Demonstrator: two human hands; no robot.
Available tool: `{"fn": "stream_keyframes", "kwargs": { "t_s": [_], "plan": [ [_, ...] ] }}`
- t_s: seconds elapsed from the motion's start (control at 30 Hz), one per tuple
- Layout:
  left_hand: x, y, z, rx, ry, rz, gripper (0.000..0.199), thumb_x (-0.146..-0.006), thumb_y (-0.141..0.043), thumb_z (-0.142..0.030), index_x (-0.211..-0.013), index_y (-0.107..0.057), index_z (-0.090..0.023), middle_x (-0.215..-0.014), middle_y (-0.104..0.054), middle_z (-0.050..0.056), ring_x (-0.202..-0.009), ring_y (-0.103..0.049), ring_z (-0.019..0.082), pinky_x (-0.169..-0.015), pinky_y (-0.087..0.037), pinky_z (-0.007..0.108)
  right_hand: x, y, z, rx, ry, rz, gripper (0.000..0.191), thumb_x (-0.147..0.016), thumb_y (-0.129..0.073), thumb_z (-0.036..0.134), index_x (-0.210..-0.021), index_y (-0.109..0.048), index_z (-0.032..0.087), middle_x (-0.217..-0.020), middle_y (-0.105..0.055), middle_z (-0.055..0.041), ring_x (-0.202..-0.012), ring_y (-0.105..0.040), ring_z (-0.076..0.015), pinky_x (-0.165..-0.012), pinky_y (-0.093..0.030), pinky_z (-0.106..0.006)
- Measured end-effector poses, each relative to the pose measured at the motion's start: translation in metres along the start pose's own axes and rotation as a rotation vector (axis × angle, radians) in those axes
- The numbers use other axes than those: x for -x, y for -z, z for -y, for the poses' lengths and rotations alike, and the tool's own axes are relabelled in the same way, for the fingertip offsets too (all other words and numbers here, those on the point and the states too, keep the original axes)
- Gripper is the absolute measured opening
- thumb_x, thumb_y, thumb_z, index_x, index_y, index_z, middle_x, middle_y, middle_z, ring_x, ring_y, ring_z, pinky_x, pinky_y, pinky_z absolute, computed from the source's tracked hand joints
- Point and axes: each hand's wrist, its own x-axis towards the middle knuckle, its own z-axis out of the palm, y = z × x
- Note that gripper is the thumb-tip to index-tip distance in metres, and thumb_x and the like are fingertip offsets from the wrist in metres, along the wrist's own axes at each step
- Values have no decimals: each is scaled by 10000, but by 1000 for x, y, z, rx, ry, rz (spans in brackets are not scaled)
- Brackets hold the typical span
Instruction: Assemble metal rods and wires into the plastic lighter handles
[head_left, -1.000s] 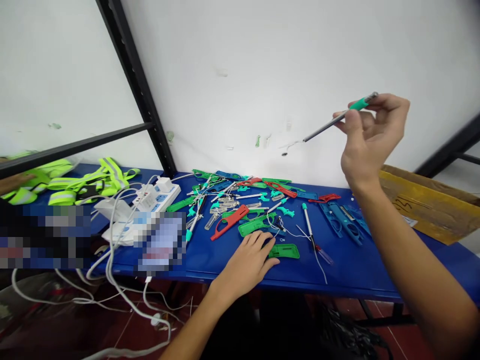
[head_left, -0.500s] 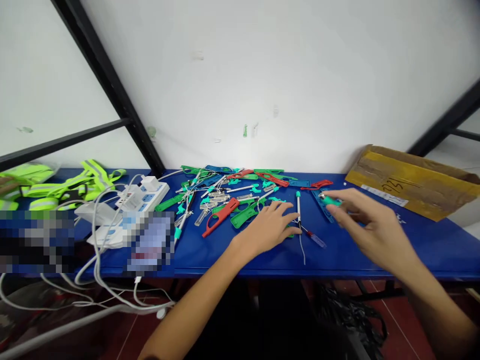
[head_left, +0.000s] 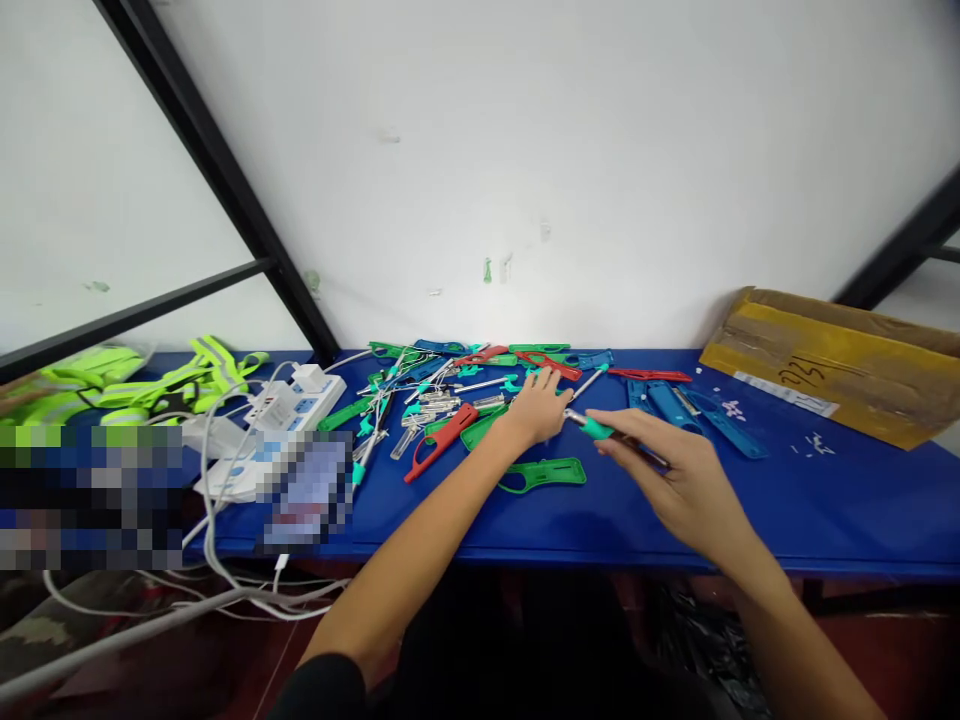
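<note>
In the head view, my right hand is closed on a teal lighter part with a silver tip and a darker length running back under the fingers. The tip points left, close to my left thumb. My left hand reaches over the pile, fingers forward, closed around the lower end of a white lighter rod with a teal end. The exact grip is partly hidden. A green lighter shell half lies just in front of my left hand, a red lighter shell to its left.
Loose lighter parts crowd the table's back left. Blue shell halves and a red piece lie right. A cardboard box stands at the right. A power strip, cables and yellow reflective straps occupy the left.
My left hand has moved away from me and left, and the white rod now tilts. My right hand has moved left with the teal part. The screwdriver no longer shows on the table.
</note>
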Motion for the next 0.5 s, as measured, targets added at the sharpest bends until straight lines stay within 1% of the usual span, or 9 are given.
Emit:
{"fn": "stream_keyframes", "kwargs": {
  "t_s": [0.03,0.1,0.2,0.27,0.3,0.33,0.37,0.4,0.5],
  "plan": [
    [5,8,4,28,15,-32,406,-1046,-683,-189,-1445,-670,-117,-1691,-514,234,-1644,-383,424,-1339,-291,659,-2,-6,-1,1,15,22,313,-1098,-620,283,-1368,-762,352,-1165,-832,-46,-998,-806,-240,-901,-673,-373],
    [27,27,9,97,35,-109,432,-1078,-641,-244,-1499,-632,-147,-1709,-508,212,-1654,-376,403,-1343,-304,620,-5,-17,-3,3,34,50,296,-1102,-609,279,-1350,-761,334,-1150,-840,-48,-991,-813,-243,-907,-675,-379],
    [82,52,6,220,73,-240,424,-1194,-377,-308,-1554,-577,-209,-1629,-614,144,-1531,-559,291,-1291,-428,505,-6,-31,-7,-4,31,72,252,-1094,-635,284,-1321,-741,305,-1090,-845,-40,-912,-819,-226,-856,-681,-351],
    [120,59,-1,328,101,-303,507,-1225,-198,-338,-1563,-558,-222,-1507,-709,120,-1356,-700,220,-1166,-552,394,-6,-40,-8,-4,40,117,220,-1097,-634,280,-1295,-729,291,-1096,-847,-36,-910,-824,-215,-845,-680,-329],
    [136,58,-4,496,114,-357,485,-1228,-251,-382,-1515,-607,-219,-1447,-744,114,-1299,-731,223,-1133,-572,378,-6,-45,-8,3,60,148,210,-1105,-620,276,-1285,-726,288,-1110,-847,-38,-929,-827,-213,-851,-679,-322],
    [149,55,-8,596,110,-358,426,-1213,-380,-432,-1477,-649,-233,-1428,-754,98,-1293,-733,232,-1138,-569,373,-6,-50,-8,21,92,178,207,-1115,-597,273,-1278,-724,288,-1119,-847,-39,-950,-828,-212,-857,-678,-320],
    [158,51,-10,629,99,-331,389,-1171,-530,-458,-1468,-671,-249,-1432,-753,86,-1310,-723,246,-1146,-561,370,-7,-56,-7,46,125,201,215,-1125,-572,273,-1279,-721,291,-1126,-846,-39,-970,-829,-213,-863,-677,-323],
    [165,45,-10,628,81,-321,395,-1139,-609,-458,-1475,-679,-262,-1434,-748,81,-1318,-715,254,-1146,-556,370,-7,-63,-5,75,154,213,229,-1133,-549,276,-1291,-713,296,-1137,-845,-39,-984,-830,-216,-866,-676,-329],
    [173,27,0,626,56,-372,364,-1159,-567,-410,-1437,-730,-240,-1221,-778,94,-1080,-759,234,-977,-607,347,-7,-81,-5,150,163,188,257,-1143,-515,301,-1352,-663,284,-1139,-846,-56,-936,-837,-232,-805,-677,-348]
  ]
}}
